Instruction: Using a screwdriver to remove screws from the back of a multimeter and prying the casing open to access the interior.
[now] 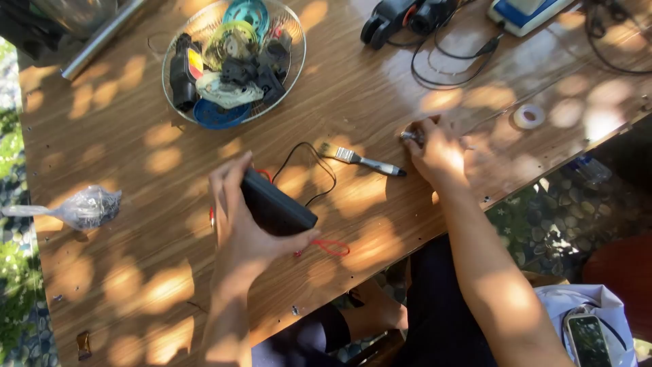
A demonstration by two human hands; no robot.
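Note:
My left hand point(234, 217) grips a flat black box point(277, 206) tilted on the wooden table point(136, 272), with red and black wires point(319, 173) running out of it. My right hand point(438, 153) rests further right, fingers closed around a small metal part point(409, 136) at the fingertips. A small paintbrush point(363, 160) with a grey handle lies between the two hands, close to the right one.
A wire basket point(297, 68) of plastic parts and spools stands at the back. Black tools and cables point(435, 41), a blue-white device point(523, 13) and a tape roll point(528, 116) lie to the right. A crumpled foil bundle point(88, 207) sits left. A phone point(587, 340) lies at the lower right.

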